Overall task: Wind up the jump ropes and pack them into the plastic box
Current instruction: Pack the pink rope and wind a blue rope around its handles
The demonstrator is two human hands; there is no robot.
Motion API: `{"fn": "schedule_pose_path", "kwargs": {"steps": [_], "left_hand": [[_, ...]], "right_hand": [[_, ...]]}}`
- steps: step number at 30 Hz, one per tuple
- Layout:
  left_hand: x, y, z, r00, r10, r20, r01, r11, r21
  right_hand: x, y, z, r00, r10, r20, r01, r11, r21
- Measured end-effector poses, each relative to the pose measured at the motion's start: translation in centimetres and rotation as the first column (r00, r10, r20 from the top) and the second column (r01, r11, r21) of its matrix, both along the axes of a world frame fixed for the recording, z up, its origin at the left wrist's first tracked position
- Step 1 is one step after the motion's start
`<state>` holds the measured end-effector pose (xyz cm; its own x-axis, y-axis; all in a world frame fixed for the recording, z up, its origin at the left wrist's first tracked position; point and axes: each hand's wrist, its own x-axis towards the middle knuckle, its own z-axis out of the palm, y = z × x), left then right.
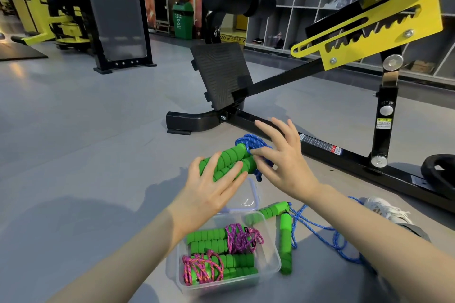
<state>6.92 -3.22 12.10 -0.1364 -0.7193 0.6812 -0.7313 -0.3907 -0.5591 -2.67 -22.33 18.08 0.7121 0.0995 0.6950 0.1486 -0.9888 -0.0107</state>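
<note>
My left hand (211, 189) holds the two green foam handles (229, 162) of a blue jump rope, fingers wrapped under them. My right hand (283, 162) pinches the bundled blue cord (248, 142) at the handles' far end, its other fingers spread. The bundle is in the air above the floor. Below it a clear plastic box (273, 248) sits on the floor with two wound pink ropes (242, 238) with green handles inside. To the right of the box lies a loose blue rope (317, 226) with green handles (285, 243).
The box's clear lid (246, 199) lies just beyond the box. A black and yellow gym bench frame (320, 152) runs across the floor behind my hands. A white shoe (386, 209) shows at the right. Grey floor stretches to the left.
</note>
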Motion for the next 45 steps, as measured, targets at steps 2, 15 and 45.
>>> {"fn": "schedule_pose_path", "kwargs": {"steps": [2, 15, 45], "left_hand": [[0.2, 0.2, 0.0, 1.000, 0.011, 0.003, -0.011, 1.000, 0.003], [0.6, 0.3, 0.8, 0.999, 0.038, 0.026, -0.038, 0.999, 0.013], [0.9, 0.3, 1.2, 0.991, 0.058, -0.119, -0.075, 0.986, -0.147]], "right_hand": [[0.1, 0.2, 0.2, 0.999, -0.013, -0.048, 0.022, 0.980, 0.197], [1.0, -0.2, 2.2, 0.967, -0.090, -0.240, 0.117, 0.988, 0.100], [1.2, 2.0, 2.2, 0.984, -0.167, -0.063, 0.167, 0.739, 0.652]]}}
